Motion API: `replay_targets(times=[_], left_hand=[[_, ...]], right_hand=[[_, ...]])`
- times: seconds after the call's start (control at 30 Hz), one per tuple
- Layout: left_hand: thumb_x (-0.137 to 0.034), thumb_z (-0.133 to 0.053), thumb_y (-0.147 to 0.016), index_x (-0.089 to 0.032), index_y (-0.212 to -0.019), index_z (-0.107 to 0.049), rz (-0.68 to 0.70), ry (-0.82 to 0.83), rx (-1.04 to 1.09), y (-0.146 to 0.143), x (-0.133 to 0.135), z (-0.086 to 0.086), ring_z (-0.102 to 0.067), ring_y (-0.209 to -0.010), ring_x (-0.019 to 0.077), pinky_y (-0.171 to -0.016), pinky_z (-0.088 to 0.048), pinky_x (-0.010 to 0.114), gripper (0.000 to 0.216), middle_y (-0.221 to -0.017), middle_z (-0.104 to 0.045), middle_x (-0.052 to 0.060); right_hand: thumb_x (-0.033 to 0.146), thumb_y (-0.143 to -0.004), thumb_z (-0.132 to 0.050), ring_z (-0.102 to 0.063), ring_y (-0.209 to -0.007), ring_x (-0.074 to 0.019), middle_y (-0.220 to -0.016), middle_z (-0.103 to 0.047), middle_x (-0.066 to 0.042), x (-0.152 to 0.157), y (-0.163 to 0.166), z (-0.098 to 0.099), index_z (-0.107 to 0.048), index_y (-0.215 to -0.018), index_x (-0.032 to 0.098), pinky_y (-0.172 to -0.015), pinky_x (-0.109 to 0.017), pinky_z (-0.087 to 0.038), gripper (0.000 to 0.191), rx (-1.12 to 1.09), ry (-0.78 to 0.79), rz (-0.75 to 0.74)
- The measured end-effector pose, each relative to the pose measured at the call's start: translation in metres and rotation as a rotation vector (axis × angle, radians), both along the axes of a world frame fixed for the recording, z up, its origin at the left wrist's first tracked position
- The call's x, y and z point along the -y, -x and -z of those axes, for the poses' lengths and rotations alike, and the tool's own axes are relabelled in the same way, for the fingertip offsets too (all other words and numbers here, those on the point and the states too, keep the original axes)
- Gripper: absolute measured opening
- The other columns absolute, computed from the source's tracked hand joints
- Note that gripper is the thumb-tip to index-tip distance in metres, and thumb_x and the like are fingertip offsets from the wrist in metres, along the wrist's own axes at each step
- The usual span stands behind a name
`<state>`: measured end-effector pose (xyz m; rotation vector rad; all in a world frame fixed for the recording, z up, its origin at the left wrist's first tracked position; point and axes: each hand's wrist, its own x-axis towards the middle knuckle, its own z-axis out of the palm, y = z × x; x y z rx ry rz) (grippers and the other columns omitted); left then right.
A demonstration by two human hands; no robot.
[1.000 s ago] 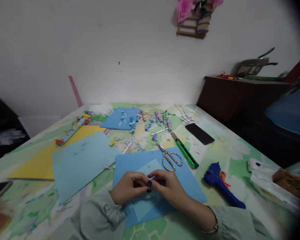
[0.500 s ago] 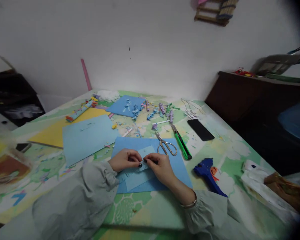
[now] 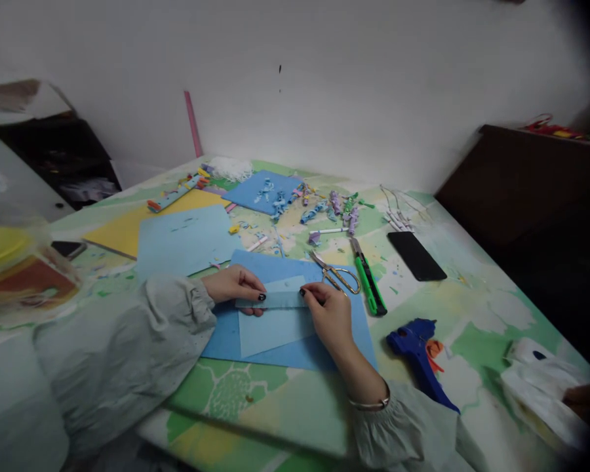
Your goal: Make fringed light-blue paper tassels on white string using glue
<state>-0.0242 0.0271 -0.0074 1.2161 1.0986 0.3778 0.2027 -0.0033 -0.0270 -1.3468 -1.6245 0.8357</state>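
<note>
The left hand [image 3: 236, 288] and right hand [image 3: 328, 311] stand apart, fingers pinching a light blue strip [image 3: 282, 300] near its two ends, above a blue sheet [image 3: 295, 360]. Patterned tabletop [image 3: 299, 406] shows from that sheet to the near edge. Scissors [image 3: 335, 270] overlap its far right corner; a utility knife [image 3: 368, 278] and glue gun [image 3: 423, 357] border its right side.

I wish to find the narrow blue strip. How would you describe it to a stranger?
On the patterned table, find the near blue sheet with a paler sheet on it. Over these, the left hand and right hand hold the strip between them. Unlike both sheets, it is narrow and held.
</note>
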Motion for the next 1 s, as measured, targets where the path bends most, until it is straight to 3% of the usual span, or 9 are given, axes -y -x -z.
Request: replay_targets(times=[0.5,0.67,0.83,1.0], left_hand=[[-0.038,-0.075,-0.058,-0.013,-0.070,-0.066,0.032,-0.165,-0.224,0.008,-0.045,-0.022,-0.064,-0.050,0.0170,-0.041,-0.045,0.021,0.030,-0.052,-0.066,0.003],[-0.043,-0.069,-0.064,-0.012,-0.072,-0.061,-0.096,-0.344,-0.302,0.024,-0.065,-0.025,-0.063,-0.050,0.0145,-0.038,-0.038,0.019,0.033,-0.064,-0.069,0.005],[-0.041,-0.058,-0.078,-0.011,-0.089,-0.059,-0.229,-0.561,-0.425,0.037,-0.089,-0.021,-0.062,-0.057,0.0133,-0.047,-0.045,0.022,0.031,-0.078,-0.067,0.005],[-0.030,-0.054,-0.087,-0.013,-0.105,-0.057,-0.218,-0.663,-0.610,0.047,-0.115,-0.016,-0.061,-0.085,0.0182,-0.073,-0.052,0.037,0.025,-0.103,-0.061,0.007]], right_hand=[[0.021,-0.080,-0.052,-0.065,-0.068,-0.0184,-0.075,-0.071,-0.004,-0.012,-0.011,-0.002,-0.069,-0.080,0.018,-0.064,-0.027,-0.045,0.018,0.019,-0.001,0.053],[0.022,-0.081,-0.050,-0.065,-0.070,-0.0196,-0.077,-0.071,-0.005,-0.011,-0.013,0.000,-0.069,-0.082,0.019,-0.063,-0.028,-0.045,0.019,0.028,-0.001,0.051],[0.022,-0.081,-0.050,-0.065,-0.070,-0.0200,-0.077,-0.071,-0.005,-0.012,-0.009,0.001,-0.068,-0.083,0.018,-0.063,-0.028,-0.047,0.018,0.039,0.002,0.048],[0.025,-0.082,-0.049,-0.066,-0.076,-0.0212,-0.083,-0.071,-0.006,-0.012,-0.004,-0.002,-0.068,-0.087,0.019,-0.067,-0.029,-0.048,0.020,0.057,0.022,0.026]])
